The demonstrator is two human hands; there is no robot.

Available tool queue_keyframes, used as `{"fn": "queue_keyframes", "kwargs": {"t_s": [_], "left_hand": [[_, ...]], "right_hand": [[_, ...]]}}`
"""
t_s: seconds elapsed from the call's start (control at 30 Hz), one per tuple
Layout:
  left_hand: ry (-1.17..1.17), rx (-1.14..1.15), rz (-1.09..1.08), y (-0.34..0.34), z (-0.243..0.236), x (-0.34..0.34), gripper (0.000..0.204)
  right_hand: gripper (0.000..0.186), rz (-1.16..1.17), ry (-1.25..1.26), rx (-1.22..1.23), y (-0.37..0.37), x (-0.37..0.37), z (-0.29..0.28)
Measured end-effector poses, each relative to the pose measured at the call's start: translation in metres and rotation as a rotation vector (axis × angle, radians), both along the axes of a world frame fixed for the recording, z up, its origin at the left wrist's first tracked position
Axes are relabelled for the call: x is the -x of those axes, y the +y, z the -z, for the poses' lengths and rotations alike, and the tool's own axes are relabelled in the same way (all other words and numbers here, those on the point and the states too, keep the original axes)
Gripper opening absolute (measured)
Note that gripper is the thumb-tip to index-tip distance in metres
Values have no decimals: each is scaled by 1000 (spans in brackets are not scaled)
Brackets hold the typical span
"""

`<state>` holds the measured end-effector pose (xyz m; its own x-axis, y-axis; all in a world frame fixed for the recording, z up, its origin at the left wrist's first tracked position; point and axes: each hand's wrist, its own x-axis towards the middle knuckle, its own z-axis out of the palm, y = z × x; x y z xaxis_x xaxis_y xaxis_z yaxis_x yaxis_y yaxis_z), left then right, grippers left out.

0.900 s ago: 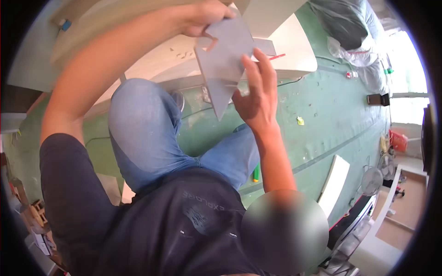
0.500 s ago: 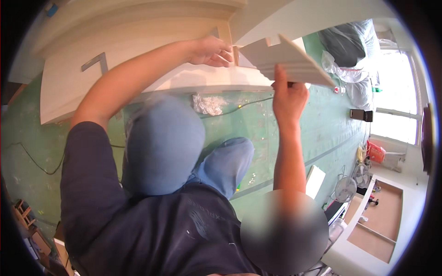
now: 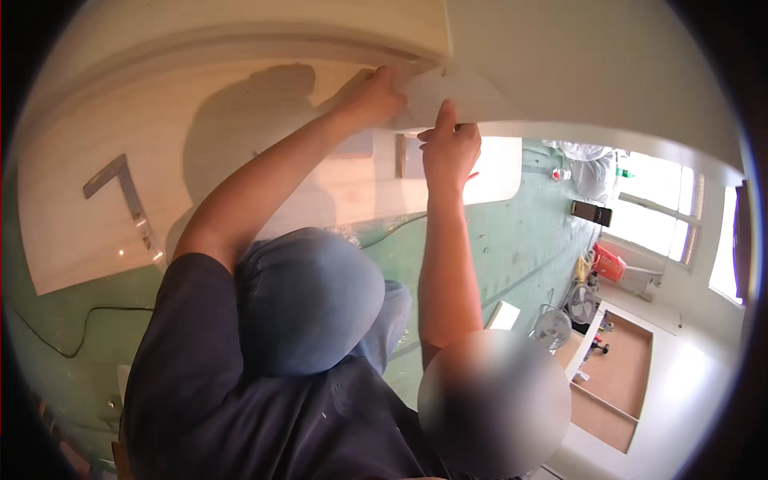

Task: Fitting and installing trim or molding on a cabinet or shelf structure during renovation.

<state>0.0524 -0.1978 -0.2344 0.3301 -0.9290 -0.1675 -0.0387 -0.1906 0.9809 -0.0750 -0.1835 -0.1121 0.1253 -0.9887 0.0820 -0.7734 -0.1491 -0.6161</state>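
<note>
A thin, pale trim board (image 3: 460, 90), with a pointed end, is raised into the corner beneath a large white panel (image 3: 592, 72). My right hand (image 3: 452, 152) grips its lower edge, thumb against the face. At the board's left end, my left hand (image 3: 374, 98) has its fingers curled and closed on it; part of the grip is hidden. Below my hands lies a wide, light wooden panel (image 3: 240, 160). On that panel, left of my left forearm, rests a metal carpenter's square (image 3: 122, 178). A small block (image 3: 402, 156) stands on the panel near my right wrist.
Green covering (image 3: 512, 240) spreads over the floor, with a dark cord (image 3: 84, 340) across it at left. At right are fans (image 3: 552, 328), a red container (image 3: 610, 262), a dark box (image 3: 592, 213), plastic-wrapped things (image 3: 594, 178) and a white-framed cabinet piece (image 3: 612, 376).
The trim board has moved up and left, into the corner below the white panel. My left hand, open before, has closed on its end. My body has leaned farther in.
</note>
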Motion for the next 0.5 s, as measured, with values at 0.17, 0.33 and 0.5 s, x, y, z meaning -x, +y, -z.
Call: {"fn": "queue_keyframes", "kwargs": {"t_s": [0.17,0.33,0.5], "left_hand": [[491,-32,-17,-18,15,1,73],[354,-7,-36,-21,18,-4,72],[148,207,-56,-5,-1,4,68]], "right_hand": [[41,9,44,65,-17,-15,29],[37,14,76,51,-23,-26,36],[34,49,-62,116,-25,-31,44]]}}
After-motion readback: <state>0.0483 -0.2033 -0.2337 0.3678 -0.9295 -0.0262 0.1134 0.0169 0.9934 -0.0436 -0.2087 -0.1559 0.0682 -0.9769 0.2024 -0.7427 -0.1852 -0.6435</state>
